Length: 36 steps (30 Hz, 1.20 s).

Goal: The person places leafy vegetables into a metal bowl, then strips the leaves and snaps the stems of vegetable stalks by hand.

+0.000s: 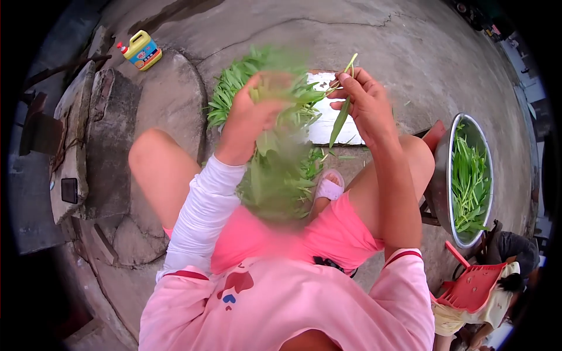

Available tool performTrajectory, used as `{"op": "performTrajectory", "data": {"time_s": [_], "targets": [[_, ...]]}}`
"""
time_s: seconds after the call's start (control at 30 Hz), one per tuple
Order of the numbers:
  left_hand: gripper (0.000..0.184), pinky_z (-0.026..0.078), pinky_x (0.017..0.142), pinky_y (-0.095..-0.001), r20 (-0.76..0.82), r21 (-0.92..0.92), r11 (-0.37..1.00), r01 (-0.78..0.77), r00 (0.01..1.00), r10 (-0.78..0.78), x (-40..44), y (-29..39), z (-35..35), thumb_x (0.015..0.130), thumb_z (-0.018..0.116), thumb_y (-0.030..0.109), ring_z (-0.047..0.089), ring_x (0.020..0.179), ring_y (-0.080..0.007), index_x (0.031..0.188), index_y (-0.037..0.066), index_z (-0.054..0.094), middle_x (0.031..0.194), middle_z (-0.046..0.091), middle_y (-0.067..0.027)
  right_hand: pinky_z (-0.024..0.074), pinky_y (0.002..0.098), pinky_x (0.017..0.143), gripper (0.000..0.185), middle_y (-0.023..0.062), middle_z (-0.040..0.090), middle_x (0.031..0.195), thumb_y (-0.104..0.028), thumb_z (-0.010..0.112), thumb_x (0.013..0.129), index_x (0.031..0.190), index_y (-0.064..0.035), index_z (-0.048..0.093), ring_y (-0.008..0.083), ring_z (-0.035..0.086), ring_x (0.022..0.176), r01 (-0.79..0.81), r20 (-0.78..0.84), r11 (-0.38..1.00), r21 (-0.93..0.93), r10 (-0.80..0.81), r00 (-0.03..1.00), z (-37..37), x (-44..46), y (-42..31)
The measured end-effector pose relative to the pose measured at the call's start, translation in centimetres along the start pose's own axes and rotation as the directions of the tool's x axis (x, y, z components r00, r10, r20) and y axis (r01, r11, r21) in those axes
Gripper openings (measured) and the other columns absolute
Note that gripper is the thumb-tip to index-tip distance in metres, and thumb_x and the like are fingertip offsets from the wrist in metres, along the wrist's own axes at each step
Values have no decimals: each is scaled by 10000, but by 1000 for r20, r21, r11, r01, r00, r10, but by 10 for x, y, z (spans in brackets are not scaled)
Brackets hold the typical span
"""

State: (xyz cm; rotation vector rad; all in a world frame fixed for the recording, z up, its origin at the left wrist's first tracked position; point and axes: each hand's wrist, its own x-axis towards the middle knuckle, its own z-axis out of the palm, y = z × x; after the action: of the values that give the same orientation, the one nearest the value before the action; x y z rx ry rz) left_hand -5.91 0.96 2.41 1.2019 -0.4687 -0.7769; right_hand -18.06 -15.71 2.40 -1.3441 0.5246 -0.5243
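My left hand [252,120], smeared by motion, is closed round a bunch of water spinach [270,137] with long narrow leaves. In my right hand [367,105], thumb and fingers pinch a single water spinach stem [351,63], from which one long leaf hangs down. Just beyond my left hand rises a heap of water spinach [225,96]. More loose greens [307,187] lie low between my legs, partly hidden by a blurred green patch. Beneath and between my hands is a white board [354,133].
A metal basin [443,187] with green stems stands raised at the right. A yellow jug [151,57] sits on stone slabs [167,88] at the upper left. At the lower right are a red plastic chair [473,288] and another person [497,301]. Cracked concrete [328,38] stretches ahead.
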Motion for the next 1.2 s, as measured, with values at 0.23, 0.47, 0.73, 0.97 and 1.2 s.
{"op": "performTrajectory", "data": {"time_s": [0.23,0.47,0.73,0.97,1.2], "targets": [[374,266,470,-172,76,99,995,0,997,-7,19,-1,-29,930,551,260,327,552,-18,1207,9,534,666,377,72,460,238,671,254,11,601,840,-255,589,906,979,-13,617,76,542,753,-21,262,967,-252,89,961,17,-12,-1],[342,278,494,-201,238,106,989,102,963,-125,17,-17,-20,940,531,370,335,560,-45,1042,51,598,646,377,62,452,271,780,386,32,617,892,-345,571,917,1043,18,613,102,551,834,28,412,922,-387,145,900,21,-10,15],[317,478,706,-324,-214,333,940,78,977,-6,77,-29,-122,900,545,336,602,799,-172,892,35,643,885,639,-85,451,283,831,334,80,649,976,-240,564,895,1098,23,594,144,588,922,161,109,904,-397,-128,986,-18,0,-4],[403,476,727,-356,6,928,370,44,991,-134,84,-152,-105,742,676,425,628,778,-267,846,37,642,821,662,-151,480,300,772,268,110,662,901,-196,570,878,1027,24,605,176,615,847,284,132,782,-555,-254,958,-17,2,9],[314,487,763,-472,-86,992,85,92,994,-65,48,-141,-54,783,573,334,614,903,-397,983,102,641,913,654,-213,487,354,748,196,161,654,834,-137,553,857,959,25,596,267,624,791,292,125,716,-633,-278,952,-13,-5,7]]}}
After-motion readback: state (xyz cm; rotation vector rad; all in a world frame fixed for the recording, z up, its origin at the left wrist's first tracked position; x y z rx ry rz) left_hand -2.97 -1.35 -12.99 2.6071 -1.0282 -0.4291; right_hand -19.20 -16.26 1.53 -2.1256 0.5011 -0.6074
